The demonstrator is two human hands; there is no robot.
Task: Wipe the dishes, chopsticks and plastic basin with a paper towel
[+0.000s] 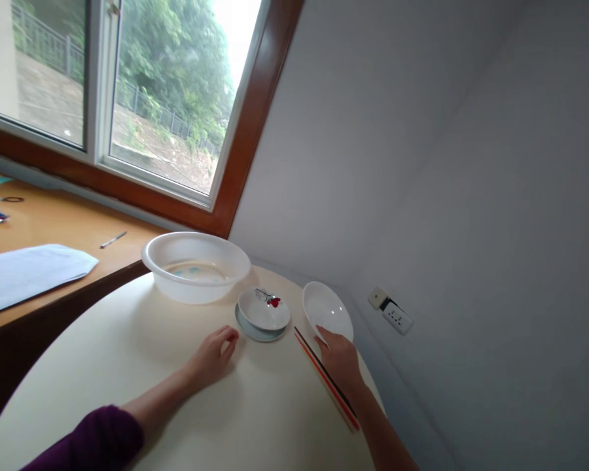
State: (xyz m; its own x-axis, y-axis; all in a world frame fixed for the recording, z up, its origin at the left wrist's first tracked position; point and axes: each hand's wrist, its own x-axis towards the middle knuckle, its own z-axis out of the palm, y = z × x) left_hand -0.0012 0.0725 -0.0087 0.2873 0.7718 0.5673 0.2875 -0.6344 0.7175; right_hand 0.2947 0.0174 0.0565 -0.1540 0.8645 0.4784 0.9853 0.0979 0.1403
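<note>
My right hand (341, 360) grips the near rim of a plain white bowl (326, 311), which is tilted up at the right side of the round cream table (127, 353). A pair of red and black chopsticks (326, 379) lies on the table just left of that hand. My left hand (213, 356) rests on the tabletop with its fingers curled loosely, holding nothing, a short way from a small white bowl with a red flower (264, 307) that sits on a pale saucer (258, 332).
A large white plastic basin (196, 265) with a little water stands at the table's far edge. Behind it to the left, a wooden ledge (69, 229) under the window holds a white envelope (24, 275) and a pen (113, 239). A wall socket (396, 316) sits low on the grey wall.
</note>
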